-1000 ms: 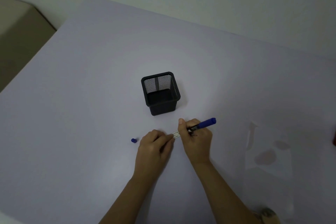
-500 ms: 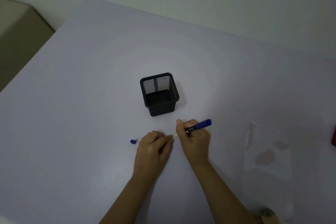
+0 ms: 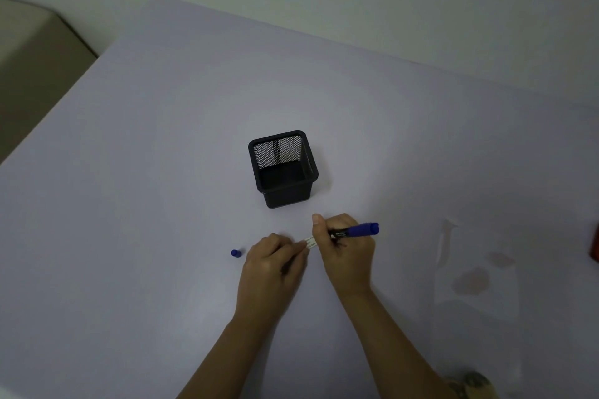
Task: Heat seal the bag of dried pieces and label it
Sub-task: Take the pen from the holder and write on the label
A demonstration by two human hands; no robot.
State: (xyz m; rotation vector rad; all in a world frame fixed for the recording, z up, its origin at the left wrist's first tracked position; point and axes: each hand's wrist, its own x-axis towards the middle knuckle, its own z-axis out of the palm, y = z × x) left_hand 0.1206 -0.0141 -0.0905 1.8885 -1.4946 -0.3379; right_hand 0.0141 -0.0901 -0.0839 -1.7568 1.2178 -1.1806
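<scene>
Head view, unchanged: left hand [image 3: 272, 266] pinches small white paper label [image 3: 310, 242], right hand [image 3: 348, 257] grips blue marker pen [image 3: 356, 231]; labelling apparently continues.

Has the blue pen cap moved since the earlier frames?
No. The pen cap keeps the same offset from the mesh holder, lower left of it.

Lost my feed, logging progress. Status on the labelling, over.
Right hand grips blue marker; left hand pinches white label. Bag of dried pieces lies apart, right, no label seen. Marker cap and mesh cup clear of hands.
</scene>
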